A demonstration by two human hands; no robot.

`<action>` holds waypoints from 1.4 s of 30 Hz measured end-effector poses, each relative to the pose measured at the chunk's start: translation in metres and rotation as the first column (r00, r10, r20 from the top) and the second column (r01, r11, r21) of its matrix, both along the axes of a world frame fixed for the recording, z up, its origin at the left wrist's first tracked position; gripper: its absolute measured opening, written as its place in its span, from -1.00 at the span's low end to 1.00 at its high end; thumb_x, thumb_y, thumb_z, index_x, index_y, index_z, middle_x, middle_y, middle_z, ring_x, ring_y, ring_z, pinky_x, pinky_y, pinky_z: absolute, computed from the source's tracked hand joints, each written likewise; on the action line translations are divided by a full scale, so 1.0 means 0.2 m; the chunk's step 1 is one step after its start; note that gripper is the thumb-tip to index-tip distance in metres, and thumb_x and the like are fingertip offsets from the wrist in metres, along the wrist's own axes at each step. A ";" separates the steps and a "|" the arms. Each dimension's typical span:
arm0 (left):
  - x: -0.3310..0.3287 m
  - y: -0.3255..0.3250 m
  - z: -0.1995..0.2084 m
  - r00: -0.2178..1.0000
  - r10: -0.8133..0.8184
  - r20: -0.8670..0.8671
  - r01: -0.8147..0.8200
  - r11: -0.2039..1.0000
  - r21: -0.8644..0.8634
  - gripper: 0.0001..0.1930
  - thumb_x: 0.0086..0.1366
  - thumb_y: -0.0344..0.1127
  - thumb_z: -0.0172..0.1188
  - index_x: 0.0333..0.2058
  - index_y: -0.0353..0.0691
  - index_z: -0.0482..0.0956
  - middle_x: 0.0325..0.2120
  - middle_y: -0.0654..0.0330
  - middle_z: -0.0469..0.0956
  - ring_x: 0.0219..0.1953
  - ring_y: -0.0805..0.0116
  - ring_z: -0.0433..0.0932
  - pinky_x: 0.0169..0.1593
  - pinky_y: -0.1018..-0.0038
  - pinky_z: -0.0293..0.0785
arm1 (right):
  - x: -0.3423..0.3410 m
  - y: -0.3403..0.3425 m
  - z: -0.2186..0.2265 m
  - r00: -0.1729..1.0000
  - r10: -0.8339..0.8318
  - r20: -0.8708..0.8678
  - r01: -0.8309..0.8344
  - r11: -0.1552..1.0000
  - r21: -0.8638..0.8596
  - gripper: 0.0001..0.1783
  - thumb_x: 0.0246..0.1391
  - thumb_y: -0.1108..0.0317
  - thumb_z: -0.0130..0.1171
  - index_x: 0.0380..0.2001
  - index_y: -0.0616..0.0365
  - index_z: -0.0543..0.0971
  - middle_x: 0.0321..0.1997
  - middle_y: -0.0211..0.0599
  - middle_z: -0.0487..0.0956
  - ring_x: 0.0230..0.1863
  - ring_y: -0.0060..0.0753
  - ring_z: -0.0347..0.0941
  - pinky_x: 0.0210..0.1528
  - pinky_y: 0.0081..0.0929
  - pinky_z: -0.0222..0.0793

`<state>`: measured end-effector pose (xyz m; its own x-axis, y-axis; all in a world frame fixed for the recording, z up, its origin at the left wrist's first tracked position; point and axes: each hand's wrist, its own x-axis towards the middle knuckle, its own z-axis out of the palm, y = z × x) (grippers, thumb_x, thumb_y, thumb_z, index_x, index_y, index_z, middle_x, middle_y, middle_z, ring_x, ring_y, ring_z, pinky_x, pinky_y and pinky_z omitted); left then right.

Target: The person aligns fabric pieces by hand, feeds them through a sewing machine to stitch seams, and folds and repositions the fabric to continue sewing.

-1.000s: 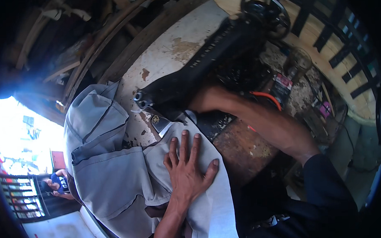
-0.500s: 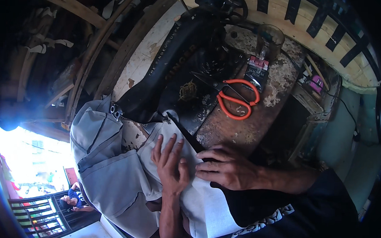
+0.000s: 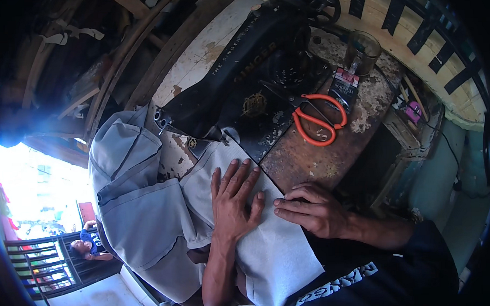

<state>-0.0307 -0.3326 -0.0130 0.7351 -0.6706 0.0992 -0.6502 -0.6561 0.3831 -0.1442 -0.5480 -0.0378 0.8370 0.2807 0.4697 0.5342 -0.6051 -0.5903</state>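
Grey cloth (image 3: 275,260) lies in front of me, its upper end reaching up to the needle area of a black sewing machine (image 3: 237,72). My left hand (image 3: 237,199) rests flat on this cloth with its fingers stretched toward the machine. At the cloth's right edge, the fingers of my right hand (image 3: 314,210) are bent together and pinch the border. More of the grey cloth (image 3: 145,226) is bunched in folds to the left, with seams showing. Orange-handled scissors (image 3: 322,118) lie on the machine's bed and the worn tabletop, away from both hands.
Beyond the scissors are a dark pack with a pinkish top (image 3: 344,87) and a glass mug (image 3: 363,54) on the worn wooden table (image 3: 304,161). An open drawer space (image 3: 411,120) holds a pink item. Another person (image 3: 89,245) is at the far left.
The grey cloth now spreads wider to the right, with its lower corner laid out. My right hand has shifted right along with its edge. The left hand stays flat on the cloth.
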 end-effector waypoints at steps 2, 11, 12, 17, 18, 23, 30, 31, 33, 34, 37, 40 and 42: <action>0.00 0.01 0.00 1.000 -0.010 -0.007 0.010 1.000 0.000 -0.46 0.24 -0.17 0.26 0.22 -0.07 0.62 0.32 0.08 0.48 0.45 0.05 0.30 0.53 -0.10 -0.07 | -0.01 0.00 -0.01 1.000 0.025 -0.007 -0.025 0.999 -0.028 -0.61 0.08 0.37 0.19 -0.02 0.14 0.74 0.12 -0.30 0.68 0.13 -0.29 0.54 0.26 -0.16 0.42; -0.02 0.00 -0.02 1.000 0.008 0.020 -0.008 1.000 -0.005 -0.46 0.18 -0.22 0.30 0.17 -0.16 0.63 0.29 0.03 0.48 0.44 -0.03 0.31 0.49 -0.20 0.03 | -0.10 0.02 0.00 0.999 -0.037 0.006 0.038 0.979 -0.201 -0.59 0.18 0.36 0.10 0.06 0.02 0.72 0.23 -0.44 0.64 0.23 -0.33 0.50 0.38 -0.15 0.29; -0.02 -0.01 -0.01 1.000 0.003 0.019 -0.002 1.000 -0.008 -0.47 0.19 -0.22 0.30 0.17 -0.16 0.63 0.29 0.03 0.49 0.44 -0.03 0.32 0.49 -0.20 0.03 | -0.09 0.00 0.01 0.999 -0.033 0.007 0.034 0.979 -0.200 -0.59 0.18 0.36 0.10 0.06 0.02 0.72 0.23 -0.44 0.64 0.23 -0.33 0.50 0.38 -0.15 0.29; 0.02 -0.02 -0.02 0.999 0.004 0.045 -0.004 1.000 -0.014 -0.47 0.18 -0.22 0.31 0.17 -0.15 0.62 0.28 0.03 0.49 0.43 -0.01 0.33 0.49 -0.18 0.04 | -0.05 -0.01 0.02 0.997 -0.072 0.022 0.075 0.961 -0.266 -0.60 0.19 0.32 0.12 0.06 -0.10 0.74 0.24 -0.58 0.64 0.20 -0.44 0.48 0.29 -0.22 0.28; 0.03 -0.01 -0.03 0.999 0.004 0.054 -0.003 1.000 -0.014 -0.46 0.17 -0.22 0.31 0.17 -0.14 0.62 0.28 0.04 0.49 0.42 -0.01 0.34 0.49 -0.18 0.04 | -0.04 0.00 0.02 0.997 -0.075 0.023 0.078 0.961 -0.267 -0.60 0.19 0.32 0.12 0.06 -0.10 0.74 0.24 -0.58 0.64 0.20 -0.44 0.48 0.29 -0.22 0.28; 0.09 0.00 -0.05 0.998 0.013 0.065 -0.012 1.000 -0.008 -0.45 0.16 -0.16 0.31 0.17 -0.08 0.63 0.29 0.08 0.50 0.42 0.06 0.35 0.50 -0.15 0.01 | -0.01 0.02 0.04 0.993 -0.116 -0.013 0.107 0.949 -0.296 -0.62 0.21 0.32 0.13 0.04 -0.12 0.75 0.26 -0.64 0.63 0.13 -0.49 0.45 0.22 -0.29 0.23; 0.16 0.02 -0.04 0.996 -0.014 0.093 0.016 1.000 -0.023 -0.43 0.09 -0.23 0.34 0.15 -0.10 0.64 0.22 -0.03 0.47 0.38 -0.06 0.37 0.45 -0.21 0.12 | 0.07 0.03 0.08 0.993 -0.109 -0.040 0.091 0.942 -0.322 -0.64 0.24 0.30 0.12 0.04 -0.13 0.75 0.27 -0.67 0.62 0.10 -0.45 0.43 0.21 -0.27 0.22; 0.17 0.03 -0.05 0.996 -0.008 0.090 0.011 1.000 -0.030 -0.43 0.09 -0.23 0.34 0.15 -0.10 0.64 0.22 -0.03 0.47 0.38 -0.06 0.37 0.45 -0.21 0.12 | 0.09 0.03 0.09 0.993 -0.106 -0.057 0.082 0.942 -0.324 -0.64 0.24 0.29 0.12 0.04 -0.11 0.75 0.28 -0.66 0.61 0.10 -0.44 0.43 0.22 -0.26 0.22; 0.19 0.04 -0.07 0.996 0.011 0.094 -0.009 1.000 -0.026 -0.41 0.12 -0.15 0.34 0.19 -0.01 0.60 0.16 -0.04 0.45 0.36 -0.06 0.37 0.48 -0.18 0.05 | 0.11 0.03 0.10 0.992 -0.099 -0.073 0.069 0.939 -0.336 -0.64 0.24 0.29 0.13 0.04 -0.10 0.75 0.30 -0.65 0.60 0.11 -0.43 0.43 0.22 -0.25 0.22; 0.20 0.04 -0.07 0.996 0.017 0.092 -0.014 0.999 -0.034 -0.41 0.12 -0.15 0.34 0.19 -0.01 0.60 0.16 -0.04 0.45 0.36 -0.06 0.37 0.48 -0.18 0.05 | 0.13 0.04 0.11 0.991 -0.094 -0.091 0.058 0.939 -0.340 -0.63 0.24 0.30 0.12 0.05 -0.08 0.74 0.31 -0.64 0.59 0.12 -0.42 0.42 0.23 -0.23 0.22; 0.23 0.05 -0.05 0.996 0.029 0.087 -0.026 0.999 -0.038 -0.39 0.10 -0.16 0.35 0.19 0.00 0.60 0.11 -0.06 0.44 0.32 -0.09 0.40 0.46 -0.19 0.08 | 0.15 0.04 0.12 0.990 -0.074 -0.121 0.028 0.938 -0.346 -0.61 0.25 0.30 0.11 0.08 -0.04 0.73 0.34 -0.61 0.57 0.14 -0.39 0.42 0.25 -0.20 0.21; 0.26 0.05 -0.05 0.997 0.037 0.070 -0.036 0.999 -0.030 -0.38 0.08 -0.17 0.36 0.19 -0.01 0.60 0.11 -0.07 0.44 0.31 -0.09 0.40 0.46 -0.20 0.10 | 0.20 0.05 0.13 0.987 -0.064 -0.145 0.011 0.941 -0.337 -0.61 0.22 0.32 0.12 0.07 -0.05 0.73 0.34 -0.62 0.58 0.12 -0.37 0.42 0.25 -0.18 0.21; 0.28 0.06 -0.05 0.998 0.035 0.051 -0.033 0.998 -0.056 -0.37 0.07 -0.18 0.36 0.19 -0.02 0.61 0.08 -0.07 0.44 0.27 -0.10 0.42 0.45 -0.20 0.11 | 0.22 0.06 0.14 0.985 -0.074 -0.157 0.019 0.945 -0.325 -0.62 0.19 0.34 0.15 0.05 -0.07 0.74 0.32 -0.64 0.59 0.08 -0.36 0.42 0.24 -0.18 0.21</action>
